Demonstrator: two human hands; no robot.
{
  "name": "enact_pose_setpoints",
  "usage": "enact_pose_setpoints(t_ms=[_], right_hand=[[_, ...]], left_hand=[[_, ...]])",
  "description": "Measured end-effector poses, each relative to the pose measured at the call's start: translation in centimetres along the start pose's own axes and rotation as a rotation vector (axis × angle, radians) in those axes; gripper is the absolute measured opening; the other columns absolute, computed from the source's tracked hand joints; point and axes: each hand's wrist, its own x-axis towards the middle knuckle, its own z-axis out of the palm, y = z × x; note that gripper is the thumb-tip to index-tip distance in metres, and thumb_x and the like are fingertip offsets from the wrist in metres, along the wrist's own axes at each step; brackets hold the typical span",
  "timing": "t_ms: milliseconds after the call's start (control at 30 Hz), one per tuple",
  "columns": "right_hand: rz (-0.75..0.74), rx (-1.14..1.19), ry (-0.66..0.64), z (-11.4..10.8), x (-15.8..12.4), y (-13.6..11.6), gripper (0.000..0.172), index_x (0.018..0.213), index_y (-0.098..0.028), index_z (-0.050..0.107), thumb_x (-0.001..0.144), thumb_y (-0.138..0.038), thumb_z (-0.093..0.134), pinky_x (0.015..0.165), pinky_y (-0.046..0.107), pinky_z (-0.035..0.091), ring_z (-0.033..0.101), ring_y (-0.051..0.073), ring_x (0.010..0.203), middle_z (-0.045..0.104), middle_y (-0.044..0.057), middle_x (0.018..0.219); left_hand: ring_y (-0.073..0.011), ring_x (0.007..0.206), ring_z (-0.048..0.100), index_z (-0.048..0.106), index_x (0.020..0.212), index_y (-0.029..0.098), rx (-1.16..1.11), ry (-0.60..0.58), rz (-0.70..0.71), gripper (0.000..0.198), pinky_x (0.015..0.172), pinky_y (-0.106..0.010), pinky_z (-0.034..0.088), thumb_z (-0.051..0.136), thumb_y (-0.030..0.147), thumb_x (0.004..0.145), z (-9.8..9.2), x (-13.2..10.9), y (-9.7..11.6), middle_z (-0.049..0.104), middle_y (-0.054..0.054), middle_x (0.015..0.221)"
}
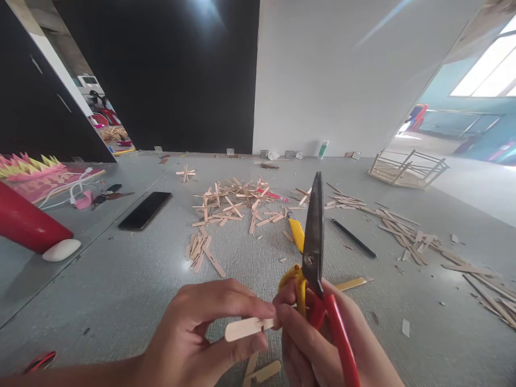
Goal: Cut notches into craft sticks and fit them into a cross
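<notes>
Between the thumb and fingers of my left hand [213,322] is a notched popsicle stick [242,329], its rounded end pointing left. My right hand [322,344] is closed around the scissors [313,236], which have dark blades pointing up and red and yellow handles; the blades look closed. The right fingertips meet the far end of the stick, so its tip is hidden. Below the hands lie more notched sticks [266,372]. A small pile of cut sticks [199,250] rests just beyond my left hand, and a yellow utility knife [296,232] lies behind the scissors.
Joined stick crosses [231,201] are heaped mid-table. Loose sticks and scraps [415,236] spread right, near a black pen [353,238] and a stick frame [409,169]. A phone [145,210] and a red cylinder [30,217] are left. Black and white panels [322,75] stand behind.
</notes>
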Motion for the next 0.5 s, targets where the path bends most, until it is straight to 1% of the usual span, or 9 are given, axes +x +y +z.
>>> enact_pose_setpoints(t_ms=[33,100,167,233,300,400,500], right_hand=[[0.019,0.017,-0.004,0.1,0.0,0.1,0.048,0.090,-0.023,0.050,0.083,-0.064,0.074,0.042,0.016,0.031,0.037,0.004,0.041,0.044,-0.011,0.052],[0.011,-0.015,0.011,0.0,0.1,0.2,0.048,0.091,-0.023,0.051,0.083,-0.064,0.075,0.043,0.016,0.034,0.041,0.005,0.043,0.048,-0.009,0.052],[-0.040,-0.108,0.032,-0.2,0.1,0.2,0.045,0.091,-0.022,0.053,0.085,-0.062,0.074,0.048,0.018,0.041,0.048,0.007,0.046,0.052,-0.007,0.052],[-0.075,-0.183,0.038,-0.5,0.2,0.0,0.045,0.091,-0.022,0.054,0.086,-0.062,0.071,0.051,0.020,0.042,0.051,0.008,0.049,0.054,-0.006,0.056],[-0.084,-0.227,0.047,-0.8,0.2,-0.2,0.045,0.091,-0.021,0.055,0.086,-0.064,0.069,0.050,0.020,0.040,0.050,0.008,0.048,0.053,-0.006,0.057],[-0.077,-0.241,0.079,-1.1,0.0,-0.1,0.045,0.089,-0.022,0.056,0.086,-0.064,0.070,0.048,0.020,0.041,0.049,0.008,0.047,0.049,-0.007,0.057],[-0.074,-0.186,0.087,-1.2,-0.3,-0.1,0.043,0.086,-0.021,0.056,0.084,-0.061,0.074,0.048,0.021,0.043,0.048,0.007,0.048,0.055,-0.005,0.066]], left_hand=[[-0.0110,0.075,0.072,0.080,0.100,0.027,-0.005,0.004,-0.004,0.026,0.070,-0.016,0.056,0.079,0.008,0.083,0.0,0.1,0.0,0.078,0.003,0.088],[-0.0115,0.080,0.072,0.079,0.097,0.027,0.002,0.023,-0.010,0.022,0.075,-0.018,0.056,0.078,0.009,0.085,0.1,0.0,0.1,0.076,0.003,0.090],[-0.0128,0.088,0.073,0.077,0.100,0.027,0.042,0.047,-0.020,0.022,0.081,-0.020,0.056,0.071,0.009,0.089,0.3,-0.1,0.2,0.075,0.003,0.094],[-0.0137,0.091,0.072,0.075,0.103,0.027,0.102,0.054,-0.029,0.025,0.083,-0.023,0.055,0.061,0.008,0.093,0.4,-0.2,0.4,0.075,0.002,0.096],[-0.0135,0.087,0.070,0.074,0.102,0.025,0.159,0.037,-0.028,0.026,0.080,-0.024,0.054,0.056,0.007,0.093,0.5,-0.2,0.5,0.074,0.001,0.092],[-0.0129,0.082,0.067,0.072,0.094,0.022,0.253,0.005,-0.024,0.022,0.077,-0.024,0.052,0.055,0.008,0.094,0.6,-0.1,0.4,0.072,0.001,0.087],[-0.0135,0.084,0.066,0.069,0.097,0.020,0.371,-0.048,-0.007,0.021,0.079,-0.024,0.051,0.054,0.006,0.096,0.5,-0.3,-0.4,0.070,0.000,0.088]])
